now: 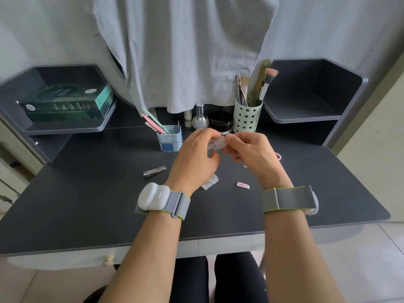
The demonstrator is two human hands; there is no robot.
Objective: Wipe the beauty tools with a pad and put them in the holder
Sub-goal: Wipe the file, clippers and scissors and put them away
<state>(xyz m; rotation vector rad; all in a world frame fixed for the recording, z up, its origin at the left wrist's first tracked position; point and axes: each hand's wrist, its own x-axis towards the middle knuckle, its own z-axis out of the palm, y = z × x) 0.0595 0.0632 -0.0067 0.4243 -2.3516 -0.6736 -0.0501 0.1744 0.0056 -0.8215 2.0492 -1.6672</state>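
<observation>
Both hands, left (195, 158) and right (251, 154), pinched a small clear packet (216, 143) above the dark desk (87, 193), near the blue holder (170, 139).

Pink-looped tool (278, 156) mostly hidden behind right hand (251, 154)

Dark desk (87, 204) with a shelf (65, 127) on each back corner, grey cloth (185, 51) draped on the wall above it, pale tiled floor (360, 259) under it, soft daylight overall.
</observation>
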